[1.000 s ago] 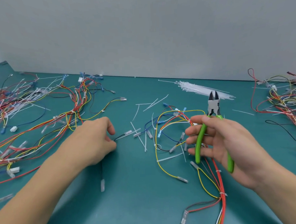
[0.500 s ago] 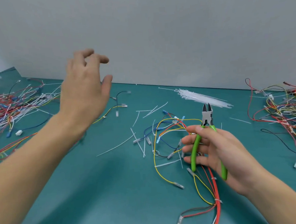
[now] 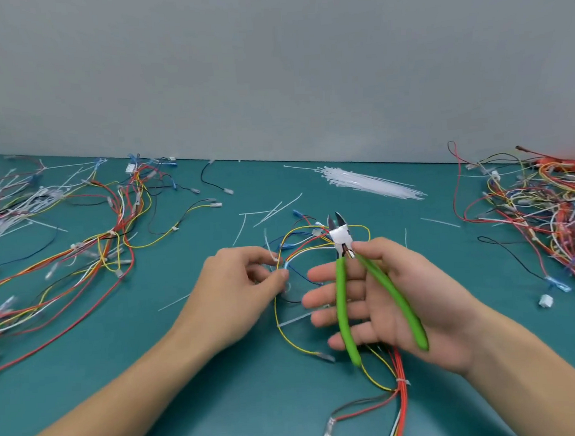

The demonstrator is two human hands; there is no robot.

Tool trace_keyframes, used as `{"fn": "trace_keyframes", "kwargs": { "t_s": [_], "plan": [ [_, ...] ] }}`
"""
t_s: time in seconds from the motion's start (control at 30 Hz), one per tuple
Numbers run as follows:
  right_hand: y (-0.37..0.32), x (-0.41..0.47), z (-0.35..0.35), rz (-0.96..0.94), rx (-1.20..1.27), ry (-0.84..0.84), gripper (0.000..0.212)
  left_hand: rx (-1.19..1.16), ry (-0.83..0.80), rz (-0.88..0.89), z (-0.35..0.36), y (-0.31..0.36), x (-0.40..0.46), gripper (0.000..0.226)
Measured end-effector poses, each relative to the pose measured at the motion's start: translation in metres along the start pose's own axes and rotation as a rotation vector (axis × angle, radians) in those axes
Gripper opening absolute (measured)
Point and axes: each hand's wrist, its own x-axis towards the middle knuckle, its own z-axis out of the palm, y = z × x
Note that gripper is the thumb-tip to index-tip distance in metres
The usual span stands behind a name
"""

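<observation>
In the head view, a loose harness of yellow, red, blue and white wires (image 3: 313, 232) lies looped on the teal table (image 3: 187, 373) at the centre. My left hand (image 3: 240, 290) pinches wires at the loop's left side between thumb and fingertips. My right hand (image 3: 400, 298) is palm up just right of it and holds green-handled cutters (image 3: 342, 301). Its thumb presses the tool near the pivot, and the fingers are fairly straight under the spread handles. The jaws point away from me, slightly apart.
A bundle of white cable ties (image 3: 371, 181) lies at the back centre, with cut tie ends (image 3: 272, 212) scattered before it. Tangled wire harnesses fill the left side (image 3: 113, 233) and the right side (image 3: 538, 204). A grey wall (image 3: 271, 68) bounds the table's far edge.
My left hand was raised at the left; it has come down to the centre harness and pinched its wires. The cutter handles have spread and my right fingers have straightened.
</observation>
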Motion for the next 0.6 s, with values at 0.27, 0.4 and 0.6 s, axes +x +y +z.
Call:
{"fn": "trace_keyframes", "kwargs": {
  "t_s": [0.27,0.4,0.6],
  "plan": [
    [0.008,0.000,0.003,0.153,0.104,-0.428,0.065,-0.582,-0.171,0.003,-0.011,0.005,-0.004,0.017],
    [0.009,0.000,0.003,0.145,0.099,-0.476,0.059,-0.696,-0.204,-0.034,-0.014,0.001,-0.005,0.024],
    [0.007,0.001,-0.001,0.128,0.094,-0.474,0.057,-0.694,-0.190,-0.041,-0.016,-0.001,-0.004,0.028]
  ]
}}
